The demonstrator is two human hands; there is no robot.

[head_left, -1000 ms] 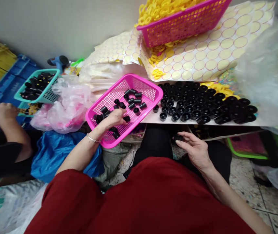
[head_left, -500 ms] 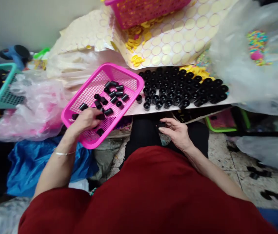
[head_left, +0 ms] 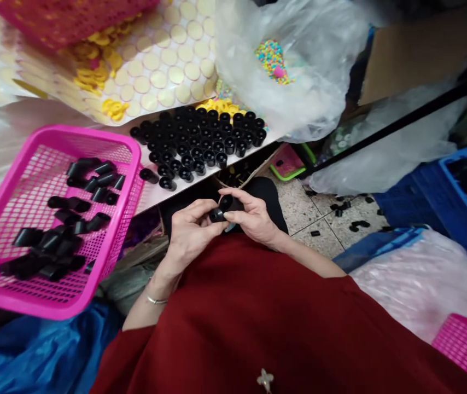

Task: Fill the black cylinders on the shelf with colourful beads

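Note:
Close together above my lap, both hands are closed on small black plastic pieces. My left hand (head_left: pixel 194 229) pinches a short black cylinder (head_left: pixel 217 215) with its round end showing. In the fingers of my right hand (head_left: pixel 254 219) is another black cylinder (head_left: pixel 228 203), right beside the first; I cannot tell whether the two touch. To the left, a pink mesh basket (head_left: pixel 135 164) holds loose black cylinders (head_left: pixel 53 241) lying in a jumble. Just beyond my hands, many black cylinders (head_left: pixel 194 139) stand upright in packed rows on the white tabletop (head_left: pixel 147 198).
Yellow pieces (head_left: pixel 114 108) lie on a sheet of cream round stickers (head_left: pixel 159 76). A plastic bag (head_left: pixel 315 65) with colourful beads (head_left: pixel 272 57) sits at the table's right end. Black pieces (head_left: pixel 342 207) are scattered on the tiled floor. A blue crate (head_left: pixel 463 164) stands at far right.
My left hand has left the pink basket with a black cylinder and come to my right hand. The view has swung right, so the basket now appears further left.

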